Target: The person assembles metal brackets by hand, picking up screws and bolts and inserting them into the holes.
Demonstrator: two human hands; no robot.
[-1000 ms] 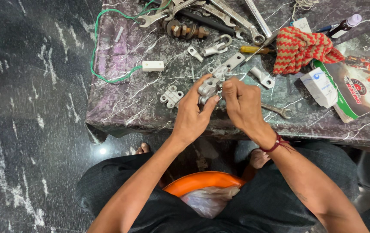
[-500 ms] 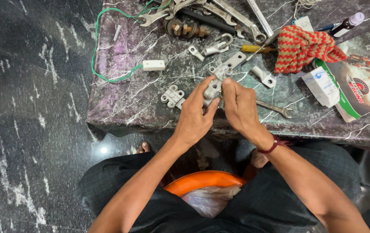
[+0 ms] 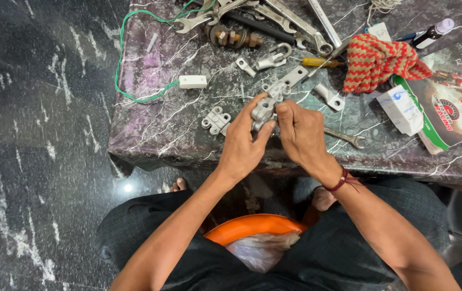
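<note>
From the head camera I look down on a low marble-topped table [image 3: 150,134] with my knees tucked under its near edge. My left hand [image 3: 241,148] and right hand [image 3: 301,132] meet just above the near middle of the table, both closed on a small grey metal clamp [image 3: 263,110]. The left thumb and fingers wrap its lower left side; the right fingertips pinch its right edge, curled tight, so I cannot tell whether they grip a screw or the clamp body itself.

Just left of the hands lies a second clamp piece [image 3: 216,119], apart from them. A slim spanner [image 3: 344,137] rests just right of my right hand. Farther off sit a flat bracket [image 3: 287,81], a white block on a green wire [image 3: 193,81], a pile of wrenches [image 3: 290,21], a red woven cloth [image 3: 382,62] and a small white box [image 3: 401,109]. An orange bowl [image 3: 255,226] sits between my legs.

I judge this as the fitting stage: the clamp is steadied while a small part is worked by fingertip. The next move calls for a firm left grip and fine turning from the right.
</note>
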